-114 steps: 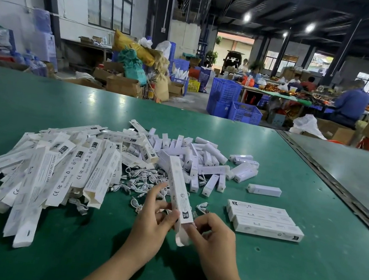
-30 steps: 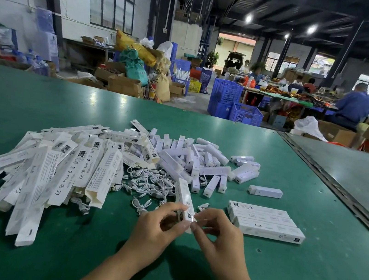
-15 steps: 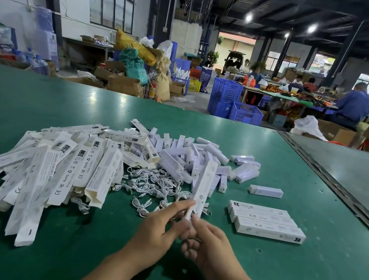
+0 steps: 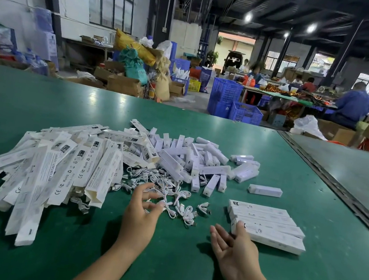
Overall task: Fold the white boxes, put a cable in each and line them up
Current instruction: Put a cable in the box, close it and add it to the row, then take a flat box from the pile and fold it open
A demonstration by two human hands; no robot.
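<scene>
Lying in a loose tangle, the white cables (image 4: 170,192) sit just beyond the left hand (image 4: 140,215), at its 12 to 1 o'clock. It is the nearer hand, with fingers curled over one cable; whether they pinch it I cannot tell. The flat boxes (image 4: 53,167) fan out at its 9 o'clock. The right hand (image 4: 235,244), relaxed and empty, touches the row of finished boxes (image 4: 269,226), whose long axes run 9 to 3.
</scene>
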